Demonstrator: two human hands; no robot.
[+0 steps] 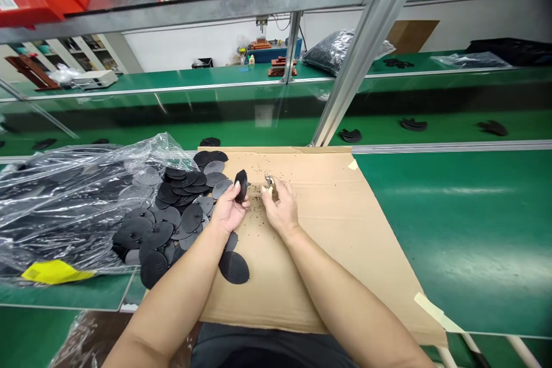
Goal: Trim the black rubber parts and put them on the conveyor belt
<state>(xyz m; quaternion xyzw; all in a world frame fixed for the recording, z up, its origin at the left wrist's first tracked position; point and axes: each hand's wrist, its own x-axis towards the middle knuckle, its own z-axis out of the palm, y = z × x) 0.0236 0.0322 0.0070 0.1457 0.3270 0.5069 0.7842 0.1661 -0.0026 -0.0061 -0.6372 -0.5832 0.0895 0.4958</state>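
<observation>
My left hand (229,211) is closed on a black oval plastic disc (241,184), held upright above a cardboard sheet (345,224). Close beside it, my right hand (281,210) pinches a small metal tool (269,180) whose tip points at the disc's edge. Tiny black shavings (276,173) speckle the cardboard around both hands. To the left of my left hand lies a pile of several more black discs (181,207), spilling from a clear plastic bag (73,201). One disc (233,267) lies alone under my left forearm.
The cardboard rests on a green bench (474,241). Beyond it runs a green conveyor (452,118) carrying black parts (413,124). A slanted aluminium post (357,57) rises from the cardboard's far edge. A yellow tag (54,271) lies under the bag.
</observation>
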